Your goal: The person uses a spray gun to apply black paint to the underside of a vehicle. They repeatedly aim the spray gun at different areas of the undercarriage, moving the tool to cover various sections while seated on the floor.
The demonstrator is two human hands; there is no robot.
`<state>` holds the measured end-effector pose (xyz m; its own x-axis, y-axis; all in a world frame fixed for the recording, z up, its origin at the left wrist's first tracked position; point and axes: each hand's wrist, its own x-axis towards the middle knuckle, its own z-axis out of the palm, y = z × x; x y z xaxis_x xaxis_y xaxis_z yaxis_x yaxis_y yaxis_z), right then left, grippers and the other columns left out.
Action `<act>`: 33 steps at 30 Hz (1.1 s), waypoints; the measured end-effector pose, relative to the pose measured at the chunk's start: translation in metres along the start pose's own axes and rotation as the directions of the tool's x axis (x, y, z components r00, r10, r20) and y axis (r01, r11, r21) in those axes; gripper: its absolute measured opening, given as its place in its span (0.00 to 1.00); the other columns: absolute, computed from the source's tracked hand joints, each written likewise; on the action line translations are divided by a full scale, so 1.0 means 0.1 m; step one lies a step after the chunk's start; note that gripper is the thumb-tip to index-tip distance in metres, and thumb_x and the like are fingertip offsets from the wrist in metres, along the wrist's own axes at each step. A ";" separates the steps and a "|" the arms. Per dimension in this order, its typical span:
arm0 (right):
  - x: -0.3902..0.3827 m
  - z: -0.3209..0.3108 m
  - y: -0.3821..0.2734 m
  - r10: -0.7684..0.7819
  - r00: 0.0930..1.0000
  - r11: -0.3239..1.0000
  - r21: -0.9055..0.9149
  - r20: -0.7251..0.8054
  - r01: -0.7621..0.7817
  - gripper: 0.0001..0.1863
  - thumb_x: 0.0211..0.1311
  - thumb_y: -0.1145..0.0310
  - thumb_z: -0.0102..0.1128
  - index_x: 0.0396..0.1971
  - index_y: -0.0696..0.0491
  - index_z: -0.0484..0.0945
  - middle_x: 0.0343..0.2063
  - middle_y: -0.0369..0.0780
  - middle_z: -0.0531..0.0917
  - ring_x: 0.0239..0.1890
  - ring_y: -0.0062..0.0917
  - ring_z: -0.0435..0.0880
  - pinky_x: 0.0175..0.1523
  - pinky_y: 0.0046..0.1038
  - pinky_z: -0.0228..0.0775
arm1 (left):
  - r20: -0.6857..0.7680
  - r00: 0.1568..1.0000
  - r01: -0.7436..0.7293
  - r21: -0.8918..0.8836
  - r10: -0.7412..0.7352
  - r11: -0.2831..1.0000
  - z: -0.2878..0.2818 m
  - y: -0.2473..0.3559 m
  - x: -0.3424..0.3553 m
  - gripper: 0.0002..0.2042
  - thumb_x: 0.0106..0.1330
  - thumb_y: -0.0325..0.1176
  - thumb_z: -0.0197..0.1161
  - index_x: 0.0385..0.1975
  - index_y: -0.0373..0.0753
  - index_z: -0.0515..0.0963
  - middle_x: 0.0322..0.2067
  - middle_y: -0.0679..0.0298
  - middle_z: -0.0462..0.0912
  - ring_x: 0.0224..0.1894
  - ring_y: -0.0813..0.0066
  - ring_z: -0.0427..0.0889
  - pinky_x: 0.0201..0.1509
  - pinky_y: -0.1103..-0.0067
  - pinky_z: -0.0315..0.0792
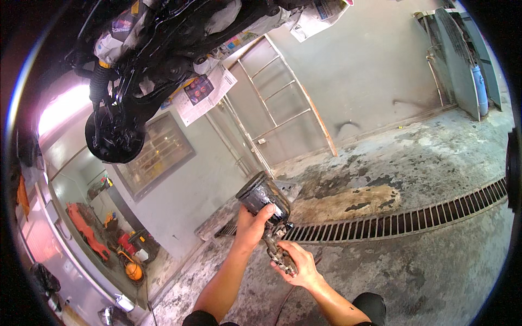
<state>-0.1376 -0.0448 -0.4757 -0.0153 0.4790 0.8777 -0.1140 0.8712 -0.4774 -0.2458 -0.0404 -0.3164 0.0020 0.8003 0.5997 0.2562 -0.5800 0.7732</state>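
Stained floor [413,266], blackened spray gun [279,208]

no words clearly readable: a newspaper sheet [209,98] below the lower edge of the black vehicle underside [168,60] bears tiny columns; a second sheet [321,19] farther right and crumpled paper [125,27] farther left carry blurred print.

Canister [262,196] glossy black; gun handle [276,252] grey, dark-mottled. Vehicle underside [163,62] black. Newspaper [198,98] white, multicoloured print. Wall [370,70] pale grey. Floor [402,269] grey, dark-blotched; patch [337,205] tan. Grate [380,226] striped grey and dark. Cylinder [480,89] blue. Ladder frame [311,111] whitish, orange-edged.
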 end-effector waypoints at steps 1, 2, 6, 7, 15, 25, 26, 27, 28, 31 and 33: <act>0.00 -0.01 0.00 -0.020 1.000 1.000 -0.020 -0.014 0.020 0.30 0.51 0.65 0.76 0.55 0.56 0.76 0.50 0.48 0.83 0.49 0.44 0.86 0.54 0.40 0.79 | 0.009 1.000 0.004 0.018 -0.004 1.000 0.00 -0.01 0.00 0.25 0.63 0.42 0.72 0.54 0.35 0.75 0.45 0.65 0.82 0.46 0.76 0.81 0.54 0.75 0.75; 0.01 -0.02 -0.01 -0.042 0.999 0.998 -0.041 -0.028 0.041 0.29 0.52 0.65 0.76 0.53 0.58 0.77 0.49 0.48 0.83 0.48 0.44 0.86 0.54 0.40 0.78 | 0.011 1.000 -0.002 0.030 0.001 1.000 0.01 -0.01 0.01 0.28 0.63 0.46 0.73 0.55 0.35 0.74 0.45 0.64 0.82 0.47 0.74 0.81 0.55 0.74 0.75; 0.04 -0.05 -0.02 -0.129 0.988 0.983 -0.142 -0.090 0.115 0.29 0.51 0.65 0.77 0.53 0.57 0.77 0.49 0.47 0.83 0.51 0.46 0.82 0.58 0.44 0.74 | 0.004 1.000 0.026 -0.036 -0.026 0.999 0.04 -0.05 0.08 0.20 0.65 0.37 0.71 0.52 0.34 0.76 0.45 0.65 0.83 0.47 0.77 0.80 0.55 0.75 0.74; 0.05 -0.06 -0.03 -0.124 0.988 0.983 -0.145 -0.096 0.109 0.30 0.51 0.65 0.77 0.53 0.57 0.76 0.49 0.46 0.83 0.51 0.46 0.82 0.59 0.44 0.73 | 0.017 1.000 0.023 -0.061 -0.022 0.998 0.05 -0.04 0.09 0.20 0.65 0.37 0.71 0.52 0.34 0.76 0.45 0.65 0.82 0.47 0.77 0.80 0.55 0.75 0.74; 0.09 -0.09 -0.01 -0.193 0.975 0.976 -0.122 -0.113 0.179 0.34 0.49 0.66 0.81 0.54 0.56 0.71 0.49 0.49 0.82 0.50 0.47 0.82 0.56 0.44 0.74 | 0.152 0.985 -0.079 0.009 0.077 0.997 0.07 0.02 0.19 0.26 0.64 0.47 0.72 0.54 0.35 0.75 0.45 0.65 0.82 0.47 0.76 0.80 0.56 0.75 0.74; 0.05 0.01 -0.24 -0.120 0.978 0.989 -0.110 -0.168 0.103 0.38 0.51 0.68 0.80 0.62 0.57 0.70 0.47 0.48 0.83 0.47 0.46 0.83 0.53 0.41 0.75 | 0.237 0.962 -0.127 -0.033 0.131 0.991 0.11 0.27 0.22 0.28 0.61 0.51 0.74 0.50 0.34 0.76 0.44 0.65 0.82 0.47 0.76 0.80 0.54 0.75 0.74; 0.06 0.00 -0.28 -0.153 0.973 0.983 -0.126 -0.171 0.132 0.39 0.52 0.68 0.80 0.63 0.57 0.69 0.47 0.48 0.83 0.46 0.46 0.83 0.53 0.42 0.75 | 0.247 0.959 -0.134 -0.043 0.141 0.990 0.10 0.30 0.21 0.30 0.61 0.53 0.74 0.50 0.34 0.77 0.44 0.65 0.82 0.47 0.76 0.80 0.55 0.75 0.74; 0.08 -0.02 -0.31 -0.215 0.964 0.966 -0.175 -0.156 0.188 0.42 0.53 0.68 0.78 0.67 0.58 0.66 0.47 0.48 0.83 0.45 0.46 0.83 0.52 0.42 0.74 | 0.251 0.956 -0.144 -0.053 0.153 0.988 0.10 0.32 0.20 0.31 0.61 0.55 0.75 0.51 0.34 0.77 0.44 0.65 0.82 0.48 0.76 0.80 0.56 0.74 0.74; 0.10 -0.05 -0.34 -0.250 0.961 0.952 -0.210 -0.119 0.221 0.42 0.53 0.68 0.78 0.68 0.58 0.66 0.47 0.48 0.83 0.45 0.46 0.83 0.52 0.42 0.74 | 0.279 0.941 -0.168 -0.110 0.193 0.980 0.10 0.34 0.20 0.31 0.61 0.54 0.75 0.51 0.34 0.76 0.44 0.65 0.82 0.48 0.76 0.80 0.56 0.75 0.74; 0.18 -0.13 -0.45 -0.308 0.951 0.916 -0.282 -0.034 0.287 0.43 0.53 0.68 0.78 0.69 0.56 0.66 0.46 0.48 0.83 0.45 0.46 0.83 0.52 0.42 0.74 | 0.315 0.905 -0.212 -0.248 0.285 0.945 0.08 0.43 0.23 0.34 0.60 0.54 0.77 0.55 0.32 0.73 0.46 0.65 0.81 0.49 0.76 0.79 0.58 0.75 0.73; 0.23 -0.18 -0.55 -0.346 0.937 0.888 -0.339 -0.051 0.310 0.43 0.53 0.69 0.77 0.69 0.57 0.66 0.44 0.47 0.83 0.44 0.46 0.83 0.51 0.42 0.74 | 0.381 0.881 -0.188 -0.264 0.281 0.946 0.09 0.51 0.28 0.36 0.60 0.55 0.76 0.58 0.33 0.71 0.48 0.65 0.80 0.51 0.76 0.78 0.59 0.75 0.71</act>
<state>-0.1141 -0.0796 -0.4304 0.0754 0.1528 0.9854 0.2312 0.9586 -0.1664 -0.2237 -0.0460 -0.2624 0.4424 0.5998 0.6667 -0.0130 -0.7391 0.6735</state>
